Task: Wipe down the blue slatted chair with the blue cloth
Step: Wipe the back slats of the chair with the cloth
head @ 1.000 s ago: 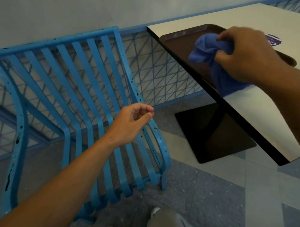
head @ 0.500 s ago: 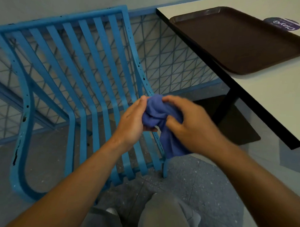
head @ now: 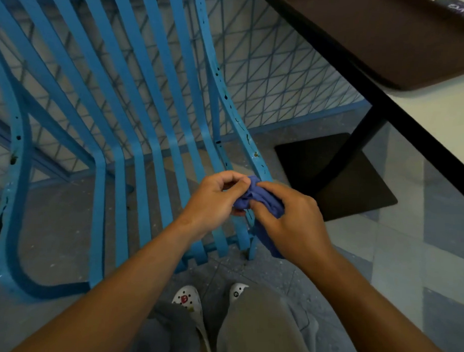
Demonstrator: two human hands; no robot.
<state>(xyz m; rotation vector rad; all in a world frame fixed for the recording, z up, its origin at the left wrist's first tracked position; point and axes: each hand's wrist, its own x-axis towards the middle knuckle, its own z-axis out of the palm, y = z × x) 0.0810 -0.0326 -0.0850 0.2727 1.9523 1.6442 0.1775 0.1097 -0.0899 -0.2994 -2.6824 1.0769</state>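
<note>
One blue chair [head: 127, 135] stands here, and I count about nine slats across its back, though the left edge is cut off so I can't be sure. One blue cloth [head: 254, 196], held between two hands: the left hand [head: 211, 201] and the right hand [head: 289, 222]. One table [head: 438, 125] carrying one brown tray [head: 388, 41]. Two white clogs [head: 188, 302] on the floor below.

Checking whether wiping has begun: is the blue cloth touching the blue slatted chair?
Cannot tell. In the head view both hands hold the bunched blue cloth in front of the blue slatted chair's right slats, so overlap hides contact or gap.
</note>
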